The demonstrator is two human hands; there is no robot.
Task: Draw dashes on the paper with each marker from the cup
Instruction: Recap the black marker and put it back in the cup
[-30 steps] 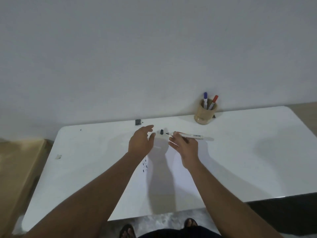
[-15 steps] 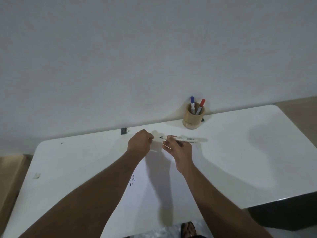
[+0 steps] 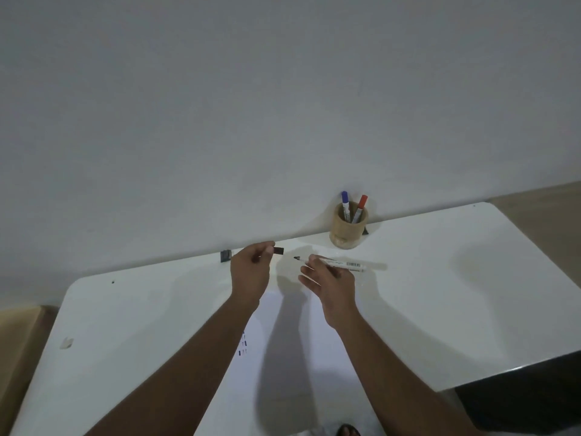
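Observation:
My right hand (image 3: 330, 284) holds a white marker (image 3: 341, 264) level above the table, its bare black tip pointing left. My left hand (image 3: 250, 272) pinches the marker's black cap (image 3: 279, 251), a short gap left of the tip. A white paper (image 3: 286, 347) lies on the table under my forearms, with several short dark dashes (image 3: 243, 343) beside my left forearm. A tan cup (image 3: 348, 227) stands at the back by the wall, holding a blue-capped marker (image 3: 345, 202) and a red-capped marker (image 3: 361, 207).
The white table (image 3: 440, 294) reaches the grey wall. A small dark clip (image 3: 225, 256) sits at the back edge near my left hand. A small scrap (image 3: 66, 343) lies at the left. Brown floor shows at both sides, and a foot below the front edge.
My left hand has picked the black cap up off the table and now holds it beside the marker tip. The view has shifted, and the right hand has kept hold of the marker.

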